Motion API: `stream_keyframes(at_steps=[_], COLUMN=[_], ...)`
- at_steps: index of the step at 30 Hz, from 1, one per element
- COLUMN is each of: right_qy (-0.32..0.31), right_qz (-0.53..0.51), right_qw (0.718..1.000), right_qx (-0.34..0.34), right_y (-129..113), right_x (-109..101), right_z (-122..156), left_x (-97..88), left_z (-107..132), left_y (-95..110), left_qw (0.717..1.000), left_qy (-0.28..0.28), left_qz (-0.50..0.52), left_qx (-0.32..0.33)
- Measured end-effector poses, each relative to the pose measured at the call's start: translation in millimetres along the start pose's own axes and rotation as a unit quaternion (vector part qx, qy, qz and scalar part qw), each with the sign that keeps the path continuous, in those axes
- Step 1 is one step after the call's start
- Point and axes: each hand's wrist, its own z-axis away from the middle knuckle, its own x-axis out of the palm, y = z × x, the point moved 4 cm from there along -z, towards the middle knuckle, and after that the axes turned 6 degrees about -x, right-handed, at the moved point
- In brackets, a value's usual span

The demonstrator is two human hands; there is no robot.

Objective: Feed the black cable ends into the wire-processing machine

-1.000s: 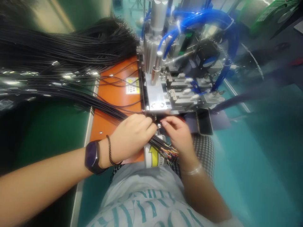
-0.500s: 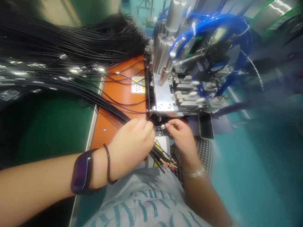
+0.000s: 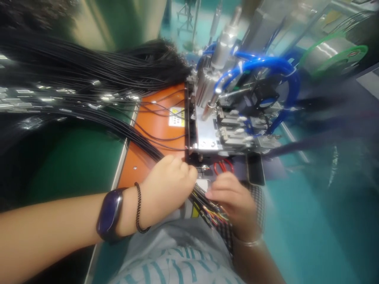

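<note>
Bench: I'm working at a green bench, its orange panel running up to a pneumatic machine.
Left hand: I'm gripping a black wire bundle in closed fingers.
Right hand: I'm curling it loosely beside the bundle, near red-handled scissors; I cannot tell whether it's holding anything.

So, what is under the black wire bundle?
Under the black wire bundle lies an orange panel with a yellow warning label; what is beneath the left hand is covered.
</note>
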Motion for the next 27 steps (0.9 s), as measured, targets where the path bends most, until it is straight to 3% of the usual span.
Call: stream_keyframes(at_steps=[3,8,13,17,22,27], right_qy=[0.031,0.033,0.083,0.085,0.099,0.188], right_qz=[0.008,0.05,0.062,0.025,0.017,0.05], right_qw=[0.999,0.998,0.992,0.992,0.988,0.967], right_qx=[0.001,0.001,0.069,0.088,0.119,0.164], right_y=[3.7,17.2,33.7,31.2,24.2,22.8], right_x=[3.6,11.2,10.8,12.6,14.8,3.6], right_z=[-0.3,-5.1,-9.9,-15.4,-18.4,-10.5], left_x=[-0.3,3.0,0.1,-0.1,8.2,3.5], left_z=[-1.8,-4.5,0.7,3.1,-4.4,-3.9], left_y=[-3.0,-10.0,-0.7,4.9,1.1,-4.4], left_qw=[1.0,0.998,0.997,0.983,0.987,0.988], left_qy=[-0.027,-0.055,0.043,0.135,0.051,0.052], left_qz=[0.012,-0.009,-0.003,0.062,0.107,0.094], left_qx=[0.003,-0.024,0.057,0.112,0.106,0.107])
